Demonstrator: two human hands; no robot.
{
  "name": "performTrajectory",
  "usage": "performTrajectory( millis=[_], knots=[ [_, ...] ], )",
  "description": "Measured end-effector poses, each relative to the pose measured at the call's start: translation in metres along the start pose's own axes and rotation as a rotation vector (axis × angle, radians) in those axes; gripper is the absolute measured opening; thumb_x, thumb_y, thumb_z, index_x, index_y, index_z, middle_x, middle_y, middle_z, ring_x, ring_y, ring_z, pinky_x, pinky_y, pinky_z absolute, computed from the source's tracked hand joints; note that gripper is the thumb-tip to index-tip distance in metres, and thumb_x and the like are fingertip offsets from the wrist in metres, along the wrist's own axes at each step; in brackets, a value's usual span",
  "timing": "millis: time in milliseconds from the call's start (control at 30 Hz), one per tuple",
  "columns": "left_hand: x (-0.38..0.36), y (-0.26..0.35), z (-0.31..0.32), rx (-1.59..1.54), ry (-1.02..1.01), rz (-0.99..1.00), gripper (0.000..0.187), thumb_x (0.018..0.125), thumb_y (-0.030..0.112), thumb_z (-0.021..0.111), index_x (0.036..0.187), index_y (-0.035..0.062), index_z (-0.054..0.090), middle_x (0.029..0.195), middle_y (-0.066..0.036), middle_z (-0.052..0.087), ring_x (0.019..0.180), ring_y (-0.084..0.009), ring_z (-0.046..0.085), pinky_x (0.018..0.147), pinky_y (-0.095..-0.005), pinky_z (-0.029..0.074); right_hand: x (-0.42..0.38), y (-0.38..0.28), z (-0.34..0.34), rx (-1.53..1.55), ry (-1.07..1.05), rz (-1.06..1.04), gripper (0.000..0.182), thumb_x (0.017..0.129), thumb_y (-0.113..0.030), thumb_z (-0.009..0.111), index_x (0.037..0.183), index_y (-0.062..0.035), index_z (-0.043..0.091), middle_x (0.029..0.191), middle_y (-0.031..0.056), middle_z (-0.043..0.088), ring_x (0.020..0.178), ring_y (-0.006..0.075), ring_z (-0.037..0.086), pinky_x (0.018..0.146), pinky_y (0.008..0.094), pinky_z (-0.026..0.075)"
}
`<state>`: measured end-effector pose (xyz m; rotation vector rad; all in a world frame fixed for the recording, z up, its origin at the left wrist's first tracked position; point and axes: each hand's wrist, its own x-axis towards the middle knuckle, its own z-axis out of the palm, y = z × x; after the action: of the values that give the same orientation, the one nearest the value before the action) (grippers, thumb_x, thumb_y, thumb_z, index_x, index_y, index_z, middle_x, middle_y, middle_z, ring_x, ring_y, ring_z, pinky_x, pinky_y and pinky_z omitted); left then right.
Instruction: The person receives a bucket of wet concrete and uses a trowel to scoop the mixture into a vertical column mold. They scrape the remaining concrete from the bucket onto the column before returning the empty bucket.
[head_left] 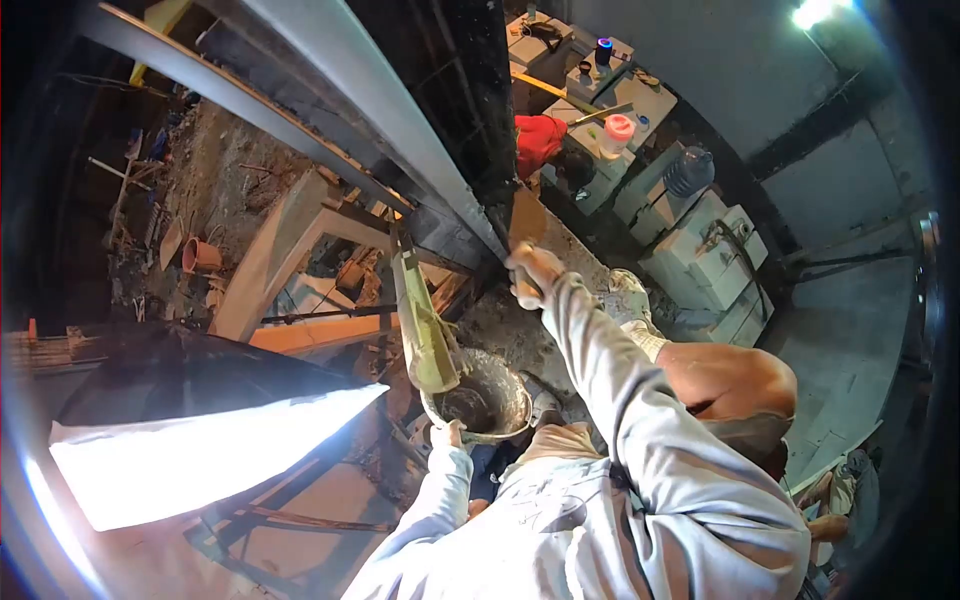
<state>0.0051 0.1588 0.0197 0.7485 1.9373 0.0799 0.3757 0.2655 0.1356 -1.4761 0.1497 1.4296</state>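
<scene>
At the bottom centre, my left hand (448, 434) is closed on the rim of a round bucket (515, 400), whose inside is smeared with grey, mortar-like residue. A long, greenish, trough-like piece (428, 335) slants down to the bucket's left rim. My right hand (535, 272) is stretched forward in a fist, close to the lower end of a pale metal beam (400, 110). What this fist holds is mostly hidden. Just beyond it stands a flat brown surface (528, 215), which I cannot identify.
A bright white panel (220, 450) lies at lower left. Beyond a wooden frame (270, 255) is rubble with an orange pot (202, 256). White blocks (700, 255) carry a large clear bottle (690, 172). A person in a red sleeve (538, 143) is at the back.
</scene>
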Motion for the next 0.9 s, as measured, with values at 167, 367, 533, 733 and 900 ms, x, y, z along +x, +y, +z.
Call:
performTrajectory(
  millis=[167,367,533,733,900],
  knots=[
    [0.0,0.008,0.013,-0.095,-0.017,0.12,0.049,0.057,0.016,0.065,0.098,-0.0068,0.051,0.09,-0.021,0.057,0.076,-0.0308,0.058,0.064,-0.0382,0.047,-0.044,0.038,-0.048,-0.074,-0.065,0.135,0.023,0.068,-0.017,0.065,0.083,-0.0056,0.051,0.067,0.0084,0.051,0.05,0.0215,0.054,0.04,0.0337,0.046],
    [-0.021,-0.013,0.037,-0.212,0.162,0.074,0.057,0.06,0.019,0.066,0.106,-0.0072,0.047,0.101,-0.024,0.055,0.089,-0.034,0.056,0.076,-0.038,0.045,-0.067,0.052,-0.114,-0.314,-0.236,0.206,0.026,0.074,-0.012,0.06,0.097,-0.0058,0.051,0.079,0.0088,0.053,0.06,0.0197,0.057,0.053,0.0332,0.051],
    [-0.042,-0.025,0.083,-0.312,0.279,-0.181,0.063,0.062,0.022,0.067,0.112,-0.0075,0.043,0.11,-0.027,0.053,0.1,-0.0367,0.054,0.086,-0.0379,0.043,-0.106,0.041,-0.086,-0.706,-0.087,0.303,0.02,0.077,-0.028,0.056,0.082,-0.0094,0.051,0.063,0.0031,0.05,0.046,0.016,0.05,0.038,0.0278,0.043],
    [-0.041,-0.03,0.129,-0.639,0.227,-0.463,0.068,0.063,0.023,0.071,0.115,-0.0073,0.039,0.114,-0.027,0.05,0.106,-0.0363,0.052,0.093,-0.0362,0.041,-0.078,0.046,-0.125,-0.891,0.007,0.382,0.015,0.078,-0.024,0.053,0.081,-0.0099,0.05,0.063,0.0033,0.05,0.042,0.0154,0.048,0.035,0.0288,0.042],
    [0.015,-0.049,0.19,-0.81,0.237,-0.625,0.06,0.063,0.017,0.068,0.11,-0.0054,0.039,0.112,-0.028,0.051,0.106,-0.038,0.051,0.092,-0.0381,0.04,-0.025,0.038,-0.142,-0.934,-0.003,0.49,0.012,0.077,-0.02,0.052,0.084,-0.0099,0.049,0.062,0.004,0.051,0.042,0.0162,0.05,0.035,0.0294,0.043]
  ],
)
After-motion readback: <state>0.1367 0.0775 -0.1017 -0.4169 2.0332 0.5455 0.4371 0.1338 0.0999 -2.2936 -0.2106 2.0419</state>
